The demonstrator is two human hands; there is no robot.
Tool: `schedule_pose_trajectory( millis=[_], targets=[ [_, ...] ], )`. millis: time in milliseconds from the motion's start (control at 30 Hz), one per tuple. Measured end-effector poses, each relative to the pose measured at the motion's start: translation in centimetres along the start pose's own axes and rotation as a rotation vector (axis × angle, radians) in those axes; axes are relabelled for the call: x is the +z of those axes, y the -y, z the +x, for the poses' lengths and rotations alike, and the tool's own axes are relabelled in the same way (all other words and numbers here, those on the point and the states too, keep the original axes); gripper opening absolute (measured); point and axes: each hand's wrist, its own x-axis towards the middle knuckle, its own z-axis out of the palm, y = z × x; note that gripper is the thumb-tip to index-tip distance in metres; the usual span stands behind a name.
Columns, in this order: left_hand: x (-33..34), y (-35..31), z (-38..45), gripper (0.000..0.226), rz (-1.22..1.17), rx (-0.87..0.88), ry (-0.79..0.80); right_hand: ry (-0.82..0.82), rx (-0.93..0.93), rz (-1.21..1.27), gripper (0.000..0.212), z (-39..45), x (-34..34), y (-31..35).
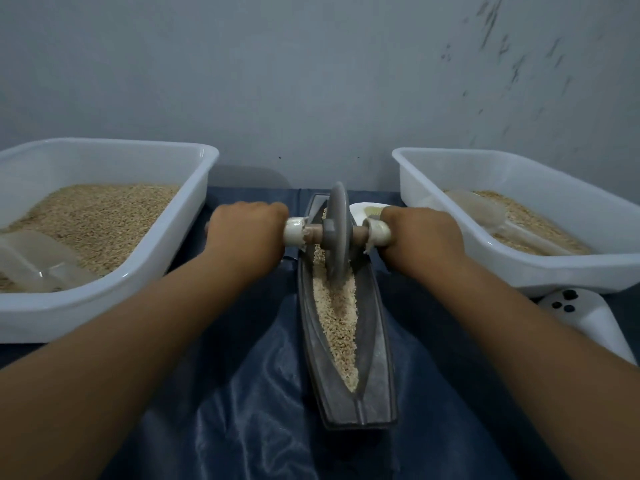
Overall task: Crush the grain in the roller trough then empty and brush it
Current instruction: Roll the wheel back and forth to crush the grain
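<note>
"What's laid out, biggest first?"

"Two white tubs. The left tub (pixel 114 271) is heaped with grain and has a clear scoop in its near corner. The right tub (pixel 519 268) holds less grain and another scoop (pixel 485 213). Between them, on a blue cloth (pixel 249 393), lies the boat-shaped roller trough (pixel 377 358)."

"Which way does it run?"

"Its long axis points straight away from the person toward the wall. The grain (pixel 337 327) lies along its groove, and the roller wheel (pixel 336 230) stands upright in it toward the far end."

"And the hands?"

"The left hand (pixel 247 230) is wrapped round the left handle, the right hand (pixel 420 233) round the right one, both fists tight. They're level, neither nearer."

"Room to move?"

"I'd guess the open run is back toward the person; most of the grain lies on that side. The tubs crowd each fist sideways, so the stroke must stay straight. A small brush (pixel 372 210) waits beside the far end."
</note>
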Motion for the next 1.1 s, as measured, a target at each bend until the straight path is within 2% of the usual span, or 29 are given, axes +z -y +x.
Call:
schedule_pose_trajectory(
  millis=[267, 433, 500, 700, 767, 900, 1100],
  targets=[
    [-4.5, -1.0, -7.9, 0.034, 0.008, 0.015, 0.083, 0.231, -0.065, 0.019, 0.019, -8.3, -6.6, -0.1],
    [-5.2, -0.8, -8.7, 0.031, 0.022, -0.010, 0.118, 0.341, -0.065, 0.033, 0.018, -8.7, -8.4, -0.1],
    [-4.3, -0.8, -7.8, 0.027, -0.004, -0.015, 0.105, 0.319, -0.048, 0.019, 0.019, -7.4, -6.9, 0.2],
    [-0.4, 0.0, -1.5, 0.020, -0.035, -0.059, 0.085, 0.078, 0.006, -0.035, 0.016, -0.6, -1.3, 0.3],
    [0.3, 0.3, 0.7, 0.019, -0.002, -0.040, -0.002, 0.068, 0.026, 0.016, 0.021, 1.4, -0.3, 0.0],
    [0.4, 0.2, 2.9, 0.023, 0.071, -0.005, -0.069, 0.051, 0.078, 0.106, 0.013, 2.6, 0.8, -0.5],
    [-1.6, -0.5, -0.9, 0.025, 0.013, 0.022, 0.092, 0.136, 0.061, 0.082, 0.012, -2.2, -0.9, -0.2]
  ],
)
